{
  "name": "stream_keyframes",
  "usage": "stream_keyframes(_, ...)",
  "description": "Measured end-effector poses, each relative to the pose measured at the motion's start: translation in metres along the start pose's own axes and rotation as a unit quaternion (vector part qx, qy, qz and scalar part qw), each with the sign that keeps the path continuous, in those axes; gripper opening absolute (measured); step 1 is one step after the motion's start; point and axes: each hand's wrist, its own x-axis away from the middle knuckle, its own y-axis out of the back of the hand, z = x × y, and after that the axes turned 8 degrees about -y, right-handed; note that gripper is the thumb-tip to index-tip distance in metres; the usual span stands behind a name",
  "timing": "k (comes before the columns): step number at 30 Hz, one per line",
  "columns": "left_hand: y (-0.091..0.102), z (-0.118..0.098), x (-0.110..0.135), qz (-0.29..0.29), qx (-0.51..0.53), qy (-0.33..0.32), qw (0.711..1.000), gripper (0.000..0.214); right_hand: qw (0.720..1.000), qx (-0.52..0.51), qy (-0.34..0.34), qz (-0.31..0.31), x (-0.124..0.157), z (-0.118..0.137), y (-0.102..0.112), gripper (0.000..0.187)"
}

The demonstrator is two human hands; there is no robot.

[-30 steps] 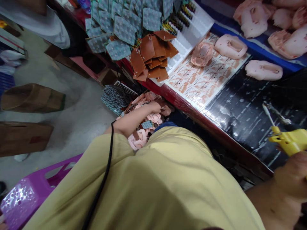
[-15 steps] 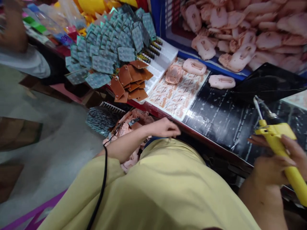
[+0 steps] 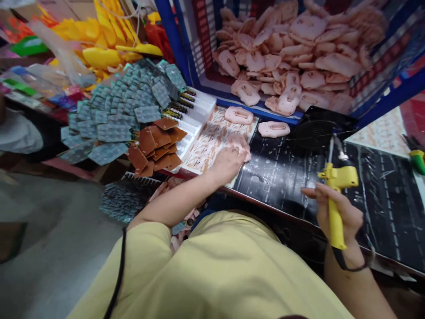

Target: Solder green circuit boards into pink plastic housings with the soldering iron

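My left hand (image 3: 227, 165) is closed on a pink plastic shell (image 3: 241, 142) at the edge of the printed sheet; the hand covers much of the shell. In my right hand (image 3: 341, 210) is a yellow soldering gun (image 3: 337, 217), its tip pointing away from me over the black bench top (image 3: 265, 177). Just beyond my left hand lie a pink shell with a slot (image 3: 238, 116) and a second slotted shell (image 3: 274, 129). Near the soldering gun's tip sits a black fan-like housing (image 3: 318, 126).
A blue-rimmed crate (image 3: 206, 91) full of pink shells stands behind. To the left are piled green circuit boards (image 3: 113, 106), brown boards (image 3: 156, 144) and a white foam tray (image 3: 199, 108). Green-handled pliers (image 3: 417, 160) lie far right. Another person's sleeve (image 3: 16, 128) shows at left.
My left hand has moved from beside my lap up onto the bench and taken hold of the pink shell. The soldering gun is now held more upright. The camera view has shifted.
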Motion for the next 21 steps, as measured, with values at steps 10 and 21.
stream_keyframes(10, 0.024, -0.028, -0.069, -0.211, 0.087, -0.16, 0.96, 0.033, 0.99, 0.044, 0.096, 0.092, -0.005, 0.005, -0.032, 0.038)
stream_keyframes(21, 0.022, 0.049, -0.135, -0.015, 0.099, -0.105, 0.989, 0.05, 0.973, 0.071, 0.155, 0.158, -0.014, 0.004, -0.053, 0.037)
